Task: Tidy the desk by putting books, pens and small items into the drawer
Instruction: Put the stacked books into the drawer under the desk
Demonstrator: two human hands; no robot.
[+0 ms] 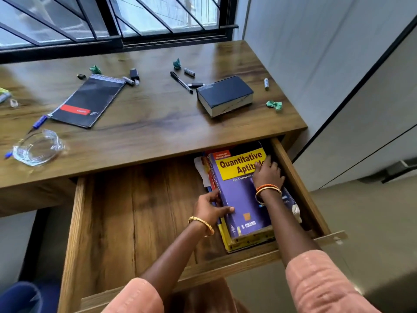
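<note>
Squaring the purple book (242, 195) on its stack in the right end of the open drawer (140, 213), lower centre of the frame, you have both hands committed there. Your left hand (211, 210) grips the spine, thumb on the cover and fingers curled round the edge; your right hand (268, 175) lies on the cover with its fingers spread flat, holding nothing.

Biggest risk: the drawer hangs far out, so leaning on the stack could strain it. Next, the stack sits close to the right wall, and your right fingers could get pinched there if the book slides. A torn white page pokes out at the stack's upper left and may crumple.

On the table (158, 123), the thick black book (225, 94) at centre right, the spiral notepad (89, 101) at upper left and the black pen (181, 82) still wait; the pen could roll when nudged.
</note>
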